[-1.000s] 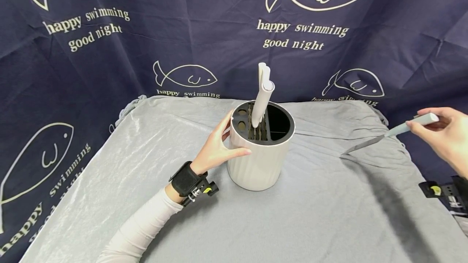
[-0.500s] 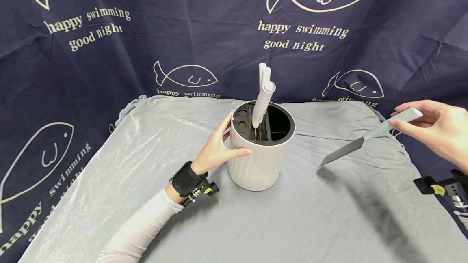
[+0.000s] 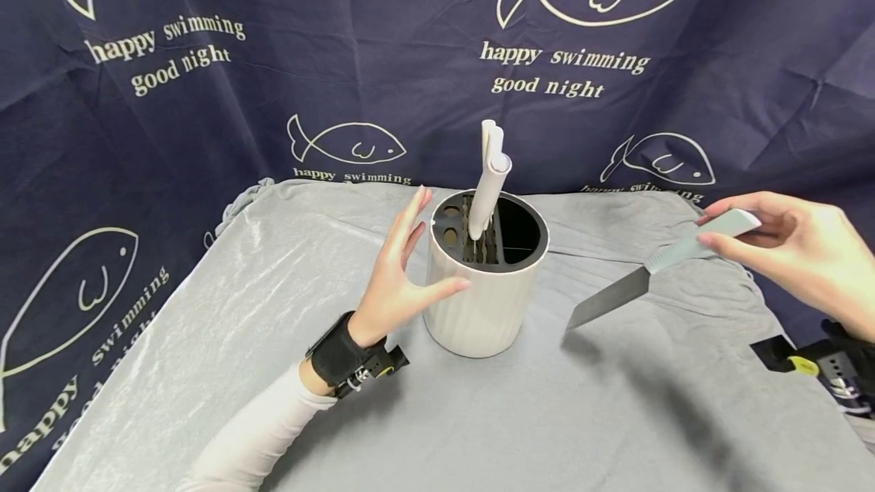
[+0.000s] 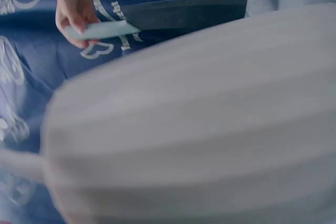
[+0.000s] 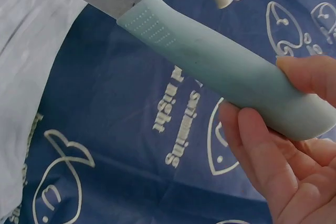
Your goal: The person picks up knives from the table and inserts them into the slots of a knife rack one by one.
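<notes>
A white ribbed knife holder [image 3: 478, 310] stands upright on the cloth, its black top split into slots, two round holes and a wide dark compartment. White-handled knives [image 3: 489, 188] stick up from its slots, leaning slightly. Beside its left side is my left hand [image 3: 403, 279], fingers raised and spread, thumb pointing across its front; whether the thumb touches the wall I cannot tell. To the right, my right hand [image 3: 786, 241] pinches the pale green handle of a kitchen knife [image 5: 220, 66] between thumb and fingers. Its broad grey blade [image 3: 608, 298] slants down to the left, the tip low over the cloth.
A grey cloth [image 3: 478, 431] with wrinkles covers the table. Behind it hangs a dark blue curtain [image 3: 424, 44] printed with fish and lettering. The wide compartment [image 3: 521, 230] lies on the holder's right side.
My right hand has carried the knife leftward toward the holder, turning the blade's flat more into view. My left fingers have come off the holder's rim and straightened.
</notes>
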Action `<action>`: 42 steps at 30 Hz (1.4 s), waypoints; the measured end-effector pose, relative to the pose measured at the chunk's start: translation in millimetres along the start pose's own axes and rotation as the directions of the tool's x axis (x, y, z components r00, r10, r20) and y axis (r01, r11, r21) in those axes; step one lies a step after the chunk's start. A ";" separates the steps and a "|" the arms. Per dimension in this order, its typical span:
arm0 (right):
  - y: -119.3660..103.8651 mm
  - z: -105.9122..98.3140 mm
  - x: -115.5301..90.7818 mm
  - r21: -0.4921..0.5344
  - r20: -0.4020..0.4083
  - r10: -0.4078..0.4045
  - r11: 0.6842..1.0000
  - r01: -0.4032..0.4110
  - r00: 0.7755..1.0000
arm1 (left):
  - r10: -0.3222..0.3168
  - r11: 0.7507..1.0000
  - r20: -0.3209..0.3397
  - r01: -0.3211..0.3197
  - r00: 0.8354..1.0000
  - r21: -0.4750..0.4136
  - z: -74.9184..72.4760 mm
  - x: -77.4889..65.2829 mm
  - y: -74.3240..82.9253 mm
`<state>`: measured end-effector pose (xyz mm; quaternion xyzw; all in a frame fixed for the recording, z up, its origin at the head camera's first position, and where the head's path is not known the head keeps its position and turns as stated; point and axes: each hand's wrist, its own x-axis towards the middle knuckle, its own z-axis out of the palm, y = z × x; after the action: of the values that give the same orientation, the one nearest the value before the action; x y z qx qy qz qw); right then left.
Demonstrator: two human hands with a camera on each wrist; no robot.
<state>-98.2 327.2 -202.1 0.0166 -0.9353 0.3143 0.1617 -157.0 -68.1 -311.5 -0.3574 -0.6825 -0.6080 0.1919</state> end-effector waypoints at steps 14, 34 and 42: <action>-30.7 12.1 -13.1 0.045 0.071 -0.134 0.990 0.131 0.988 | 0.470 0.875 0.143 -0.481 0.871 0.049 55.0 2.9 40.2; -64.6 37.9 -27.9 0.119 0.151 -0.330 0.942 0.314 0.932 | -0.031 0.997 0.275 0.049 0.961 -0.059 114.3 4.3 18.7; -68.5 44.9 -29.6 0.143 0.144 -0.385 0.920 0.365 0.912 | -0.015 0.993 0.282 0.047 0.959 -0.108 112.9 3.3 15.2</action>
<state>-74.2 243.6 -205.2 0.2318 -0.9056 0.3274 0.1379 -128.7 42.0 -319.8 -0.4394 -0.6726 -0.5921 0.0630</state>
